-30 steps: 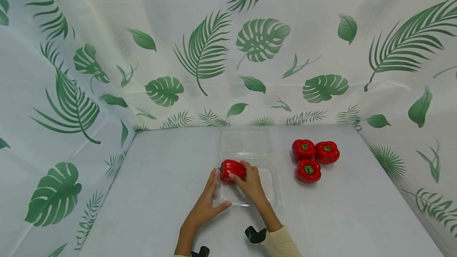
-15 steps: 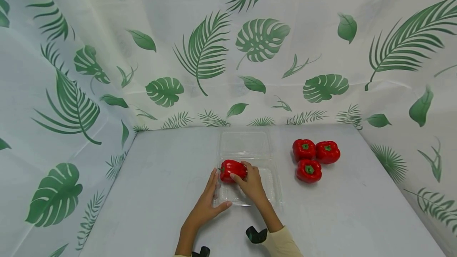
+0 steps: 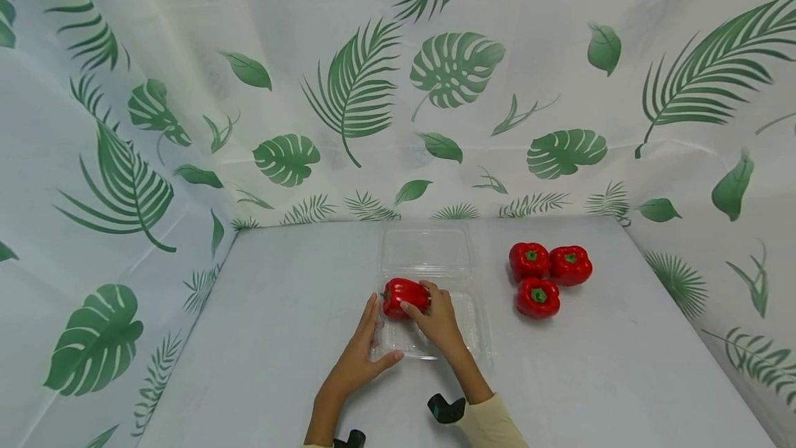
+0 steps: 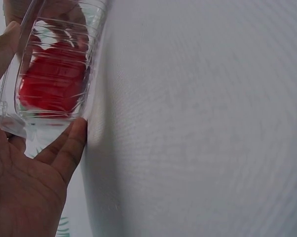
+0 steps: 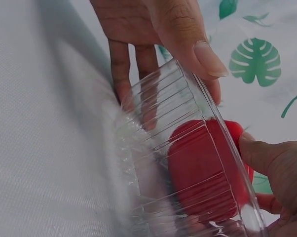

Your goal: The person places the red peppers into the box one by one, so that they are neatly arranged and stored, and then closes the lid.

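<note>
A red bell pepper (image 3: 403, 298) lies on its side in the left part of a clear plastic clamshell container (image 3: 457, 323), its stem toward the left. My right hand (image 3: 440, 320) grips the pepper from the right, thumb on the near side and fingers at the far side. My left hand (image 3: 358, 358) rests along the container's left wall with its fingers straight and its thumb by the near edge. In the left wrist view, fingertips (image 4: 78, 129) touch the outside of the ribbed wall, and the pepper (image 4: 55, 79) shows through the plastic.
Several things stand about: three red bell peppers (image 3: 537, 298) in a cluster right of the container, and the container's raised-back lid (image 3: 425, 249) lying flat behind it. A leaf-printed cloth (image 3: 373, 88) hangs behind and beside the white table (image 3: 280, 296).
</note>
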Tool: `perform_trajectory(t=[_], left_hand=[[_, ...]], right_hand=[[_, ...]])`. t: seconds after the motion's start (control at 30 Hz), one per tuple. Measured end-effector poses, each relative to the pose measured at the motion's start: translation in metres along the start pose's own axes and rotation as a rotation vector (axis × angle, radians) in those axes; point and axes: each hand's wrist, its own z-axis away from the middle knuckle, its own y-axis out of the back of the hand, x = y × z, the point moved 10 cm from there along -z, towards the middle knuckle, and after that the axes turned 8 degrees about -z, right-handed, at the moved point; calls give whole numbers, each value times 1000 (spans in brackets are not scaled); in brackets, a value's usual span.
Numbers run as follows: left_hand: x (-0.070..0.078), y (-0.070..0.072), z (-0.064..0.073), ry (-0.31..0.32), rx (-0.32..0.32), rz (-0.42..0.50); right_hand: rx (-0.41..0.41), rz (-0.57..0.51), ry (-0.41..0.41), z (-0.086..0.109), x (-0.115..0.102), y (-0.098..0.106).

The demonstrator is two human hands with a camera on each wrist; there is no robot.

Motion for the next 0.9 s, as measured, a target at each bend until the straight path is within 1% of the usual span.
perform_trajectory(t=[0.2,0.27,0.43,0.6,0.83,0.9], left_hand=[[0,-1,0,-7,3,2],[0,-1,0,-8,5,-2],[-1,0,0,0,5,7],[-1,1,-1,8,7,9],[0,1,-1,7,2,18],[-1,0,-1,10,2,19]], right_hand=[[-5,-4,2,1,-1,1],[-4,-10,-10,1,0,1],[3,-20,-14,2,-2,4],[18,-18,4,4,-6,11],[52,2,-15,6,-7,24],[64,-6,-19,7,-7,29]])
